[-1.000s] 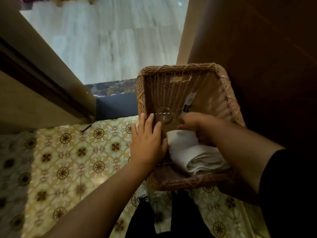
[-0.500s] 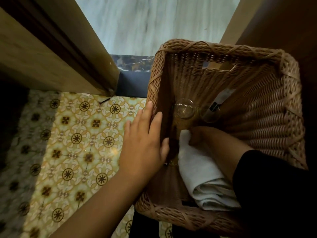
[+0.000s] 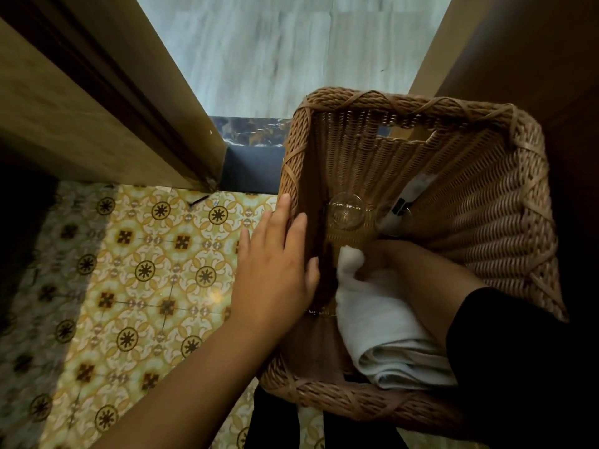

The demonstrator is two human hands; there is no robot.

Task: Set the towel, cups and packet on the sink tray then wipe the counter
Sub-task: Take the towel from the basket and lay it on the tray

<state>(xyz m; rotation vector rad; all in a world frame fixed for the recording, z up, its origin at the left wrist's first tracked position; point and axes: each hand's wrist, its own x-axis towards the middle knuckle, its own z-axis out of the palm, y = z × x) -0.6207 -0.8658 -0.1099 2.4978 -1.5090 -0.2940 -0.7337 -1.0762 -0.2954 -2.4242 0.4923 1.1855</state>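
Note:
A deep wicker basket fills the right half of the view. In it lies a rolled white towel along the near side. A clear glass cup stands on the bottom, and a second clear cup sits beside it, partly over a white packet leaning on the far right wall. My left hand lies against the outside of the basket's left wall, thumb hooked over the rim. My right hand reaches inside, fingers curled around the towel's far end.
Yellow patterned floor tiles spread out to the left of the basket. A wooden door panel stands at upper left and a dark wooden cabinet side at upper right. Between them are a dark threshold and pale flooring.
The view has drawn closer to the basket. My right hand has sunk deeper inside and closed on the towel's end. My left hand has stayed on the basket's left wall.

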